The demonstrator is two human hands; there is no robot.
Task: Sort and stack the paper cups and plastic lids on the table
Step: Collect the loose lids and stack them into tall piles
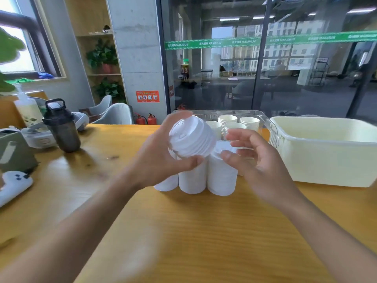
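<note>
Gripping lid stack, left hand

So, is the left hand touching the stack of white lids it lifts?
Touching. The head view shows the left hand wrapped around the stack of white lids, thumb underneath and fingers over its top.

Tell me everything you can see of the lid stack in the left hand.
The lid stack is a short nested pile of white plastic lids, ridged along its side, tilted so the top lid faces the camera. The left hand grips it with fingers above and thumb below, lifted over three standing lid stacks. The right hand hovers beside, open.
</note>
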